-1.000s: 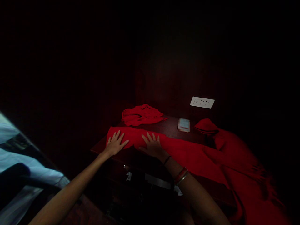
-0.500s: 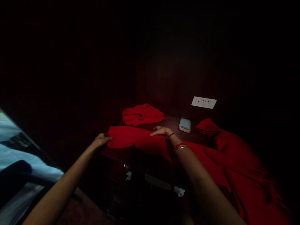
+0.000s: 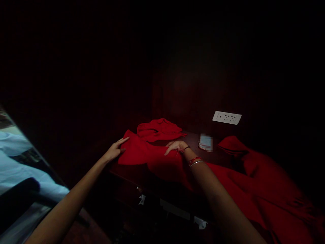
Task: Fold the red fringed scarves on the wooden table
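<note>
A long red cloth point(image 3: 152, 157) lies across a dark wooden table point(image 3: 132, 174) and trails off to the right. My left hand point(image 3: 115, 150) grips the cloth's left end and holds that corner raised, forefinger stretched along it. My right hand point(image 3: 175, 146) is closed on the cloth's far edge near the middle; bangles and a thread sit on that wrist. The room is very dark.
A second crumpled red cloth point(image 3: 157, 129) lies at the back of the table. A small pale packet point(image 3: 205, 142) sits to its right. A white socket plate point(image 3: 226, 117) is on the wall behind. A pale surface point(image 3: 15, 159) shows at far left.
Both hands went from lying flat on the cloth to gripping it; the left end has lifted and moved toward the back of the table. The view shifted slightly.
</note>
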Available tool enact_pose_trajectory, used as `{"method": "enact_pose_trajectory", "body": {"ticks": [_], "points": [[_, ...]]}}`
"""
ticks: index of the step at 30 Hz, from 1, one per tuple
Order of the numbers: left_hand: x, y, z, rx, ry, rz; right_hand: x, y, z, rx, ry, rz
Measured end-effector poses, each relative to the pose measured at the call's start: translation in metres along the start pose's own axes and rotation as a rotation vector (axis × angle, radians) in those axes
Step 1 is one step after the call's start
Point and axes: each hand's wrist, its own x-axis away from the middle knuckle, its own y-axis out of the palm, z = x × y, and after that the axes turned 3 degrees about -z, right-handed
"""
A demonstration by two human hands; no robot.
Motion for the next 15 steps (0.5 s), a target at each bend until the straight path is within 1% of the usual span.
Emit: {"method": "enact_pose_trajectory", "body": {"ticks": [3,6,8,10,13,15], "points": [[-0.003,-0.007,0.007,0.000,0.060,0.024,0.014,0.000,-0.002,-0.125,-0.044,0.011],[-0.012,-0.015,0.020,0.019,0.121,0.063,0.038,-0.002,-0.002,-0.291,-0.218,0.062],[-0.022,-0.021,0.035,0.034,0.175,0.078,0.060,-0.004,-0.001,-0.365,-0.329,0.156],[-0.034,-0.026,0.058,0.052,0.259,0.093,0.087,-0.004,0.000,-0.385,-0.381,0.308],[-0.052,-0.030,0.102,0.078,0.408,0.108,0.133,0.000,0.002,-0.409,-0.403,0.523],[-0.063,-0.029,0.138,0.037,0.416,0.158,0.166,0.004,0.003,-0.452,-0.389,0.615]]}}
